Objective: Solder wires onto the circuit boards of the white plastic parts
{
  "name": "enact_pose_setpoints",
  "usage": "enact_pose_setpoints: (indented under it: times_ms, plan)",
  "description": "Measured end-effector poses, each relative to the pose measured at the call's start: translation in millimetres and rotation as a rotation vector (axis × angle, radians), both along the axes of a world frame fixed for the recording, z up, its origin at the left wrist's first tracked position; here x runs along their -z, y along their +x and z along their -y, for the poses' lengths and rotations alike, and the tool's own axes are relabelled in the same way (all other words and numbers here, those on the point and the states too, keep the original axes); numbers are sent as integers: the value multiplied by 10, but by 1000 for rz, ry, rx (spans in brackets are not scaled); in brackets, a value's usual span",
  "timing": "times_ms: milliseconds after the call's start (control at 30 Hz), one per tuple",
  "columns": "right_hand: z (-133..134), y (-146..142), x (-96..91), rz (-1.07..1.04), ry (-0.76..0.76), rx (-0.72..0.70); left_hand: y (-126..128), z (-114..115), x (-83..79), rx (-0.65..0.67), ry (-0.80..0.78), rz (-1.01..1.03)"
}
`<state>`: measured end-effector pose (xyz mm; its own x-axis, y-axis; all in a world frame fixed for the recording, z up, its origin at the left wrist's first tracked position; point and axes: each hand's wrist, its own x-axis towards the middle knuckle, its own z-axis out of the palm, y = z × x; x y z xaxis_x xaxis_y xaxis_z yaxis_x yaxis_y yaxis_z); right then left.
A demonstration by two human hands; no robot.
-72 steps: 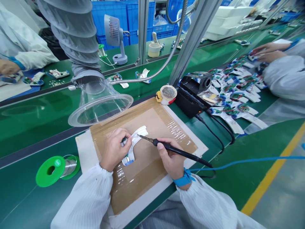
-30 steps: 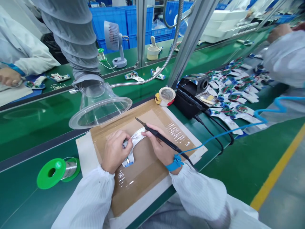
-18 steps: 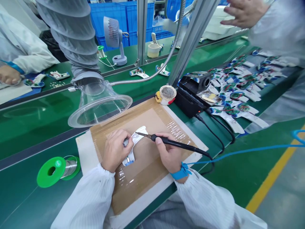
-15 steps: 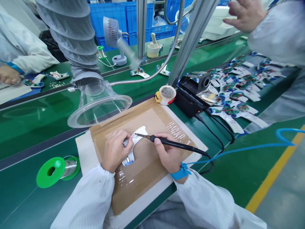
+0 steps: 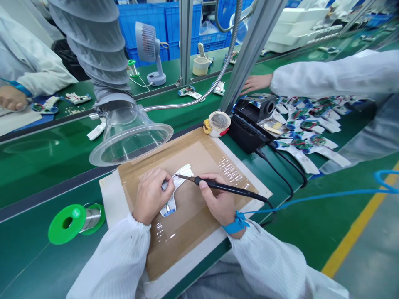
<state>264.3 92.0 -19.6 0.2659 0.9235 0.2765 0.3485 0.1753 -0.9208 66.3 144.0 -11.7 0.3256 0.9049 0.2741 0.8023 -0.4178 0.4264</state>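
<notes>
A white curved part [image 5: 183, 172] with a small circuit board lies on a taped cardboard mat [image 5: 187, 216]. My left hand [image 5: 152, 195] is closed over the part's middle, pinning it down with fingers curled. My right hand [image 5: 218, 199] grips a black soldering iron [image 5: 224, 187] like a pen. Its tip touches the part just right of my left fingers. A blue wrist strap [image 5: 235, 223] sits on my right wrist.
A clear fume-extractor hood [image 5: 131, 137] hangs over the mat's far left corner. A green solder spool [image 5: 73, 217] lies at the left. The black soldering station [image 5: 252, 120] and tip-cleaner cup [image 5: 218, 123] stand beyond the mat. A co-worker's sleeve [image 5: 327, 77] reaches across a pile of parts [image 5: 308, 124].
My right hand swung the iron up and away, then brought its tip back down onto the part. The co-worker's arm now reaches left across the belt. Parts on the far belt drifted right.
</notes>
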Motion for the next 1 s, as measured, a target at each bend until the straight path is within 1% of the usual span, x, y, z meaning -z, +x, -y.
enact_pose_setpoints:
  times_ms: [600,833,1000]
  plan:
    - [2,4,11,2,-2,-2,-22,-17,-44,29,-59,20]
    - [14,10,17,-13,48,33,-22,-14,-44,17,-69,23]
    - [9,0,16,5,19,16,-10,-15,-59,10,-72,11]
